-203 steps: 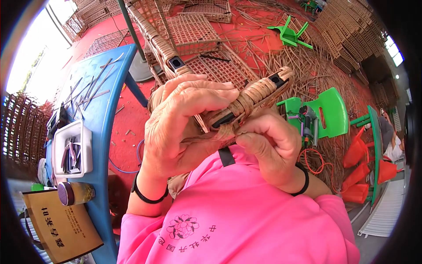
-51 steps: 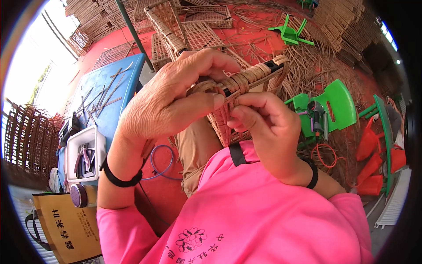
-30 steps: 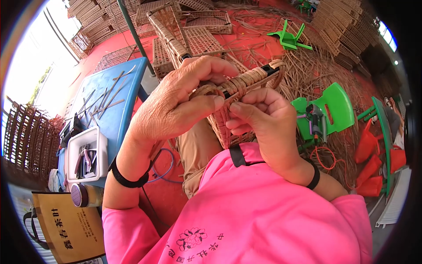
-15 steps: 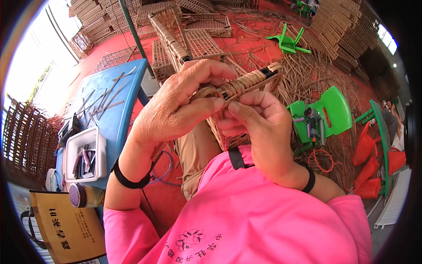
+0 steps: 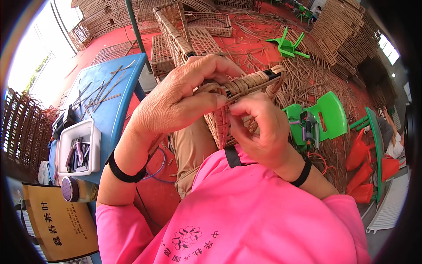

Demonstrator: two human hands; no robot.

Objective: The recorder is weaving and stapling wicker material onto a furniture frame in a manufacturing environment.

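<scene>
A woven basket (image 5: 221, 127) with a dark frame stands against my lap, its rim (image 5: 246, 83) wrapped in tan strips and its dark frame bare in places. My left hand (image 5: 176, 99) grips the rim at the near corner, thumb on the near side and fingers over the top. A loop of strip (image 5: 210, 88) shows between that thumb and forefinger. Just below the rim, my right hand (image 5: 263, 127) is closed in a pinch, thumb against forefinger. Whatever lies between those fingertips is too small to make out.
On the left, a blue table (image 5: 127, 83) carries loose strips (image 5: 105, 90), a white tray (image 5: 92, 163) of tools and a lidded jar (image 5: 72, 189). A green chair (image 5: 332, 114) at right holds a corded tool (image 5: 308, 127). Woven panels (image 5: 343, 35) are stacked behind; strips litter the red floor.
My right hand has drawn slightly away from the rim, its fingers curling into a tighter pinch. My left hand keeps its hold at the corner. The whole view has shifted a little.
</scene>
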